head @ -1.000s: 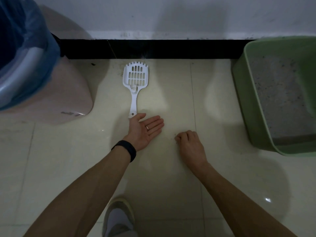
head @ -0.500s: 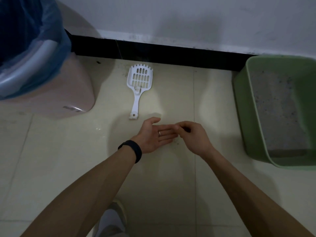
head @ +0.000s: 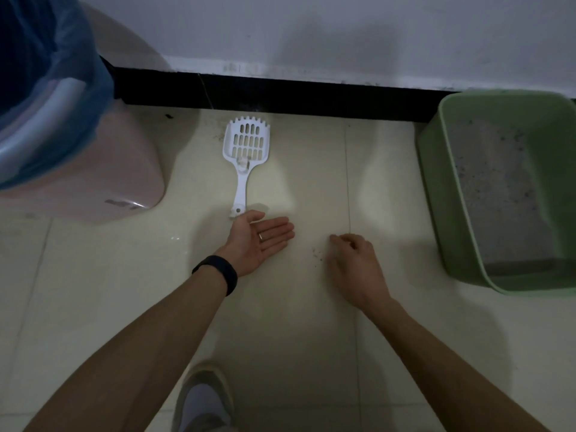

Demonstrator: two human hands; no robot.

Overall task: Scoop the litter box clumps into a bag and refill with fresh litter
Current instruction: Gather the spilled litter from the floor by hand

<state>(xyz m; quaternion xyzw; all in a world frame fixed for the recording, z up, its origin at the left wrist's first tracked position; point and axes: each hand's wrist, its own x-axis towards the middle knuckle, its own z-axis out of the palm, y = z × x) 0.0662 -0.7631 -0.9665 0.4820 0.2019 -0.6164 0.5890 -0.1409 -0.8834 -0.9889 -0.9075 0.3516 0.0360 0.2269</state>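
Observation:
My left hand (head: 258,241) lies palm up and open just above the floor, its thumb next to the handle end of the white slotted litter scoop (head: 246,151), which lies flat on the tiles. My right hand (head: 355,263) is palm down with curled fingers, fingertips at a scatter of dark litter grains (head: 318,255) on the floor. Whether it pinches any grain is hidden. The green litter box (head: 436,188) stands at the right and holds grey litter (head: 498,188). A blue bag (head: 46,104) lines the pink bin (head: 109,169) at the left.
A black skirting board (head: 280,95) and a white wall run along the back. My shoe (head: 202,397) is on the tiles at the bottom, between my forearms. Pale floor tiles lie between the bin and the litter box.
My right hand went to my open left palm, then drew back right to the grains on the floor. My left hand stayed palm up beside the scoop handle.

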